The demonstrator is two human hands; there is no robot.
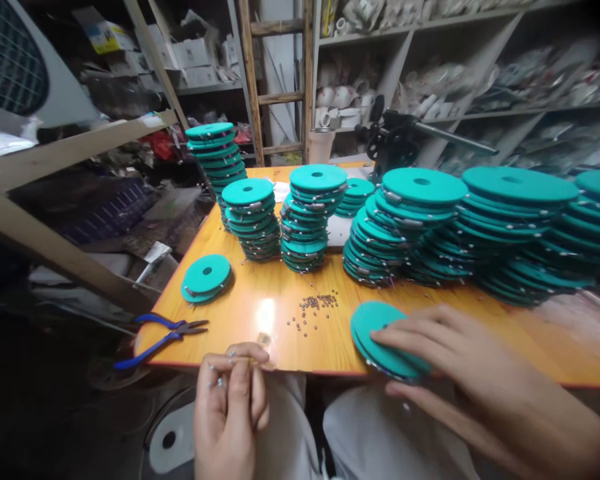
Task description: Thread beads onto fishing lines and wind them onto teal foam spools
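My left hand [233, 393] is at the table's front edge, palm up, its fingers pressed together around something too small to name; a few tiny pale bits show among the fingers. My right hand [430, 347] lies on a green disc [375, 320] at the front edge, fingers over its top and the thumb low by its rim. Small dark beads [313, 303] are scattered on the wooden table between the hands and the stacks. Blue-handled pliers [173, 331] lie with their handles apart at the left, below a flat pair of green discs [207, 277].
Stacks of green discs [253, 220] run across the table [250, 300] from left to far right. Behind them stand a cup [321, 145] and a black metal device [397, 137]. A wooden ladder [253, 80] and loaded shelves rise at the back.
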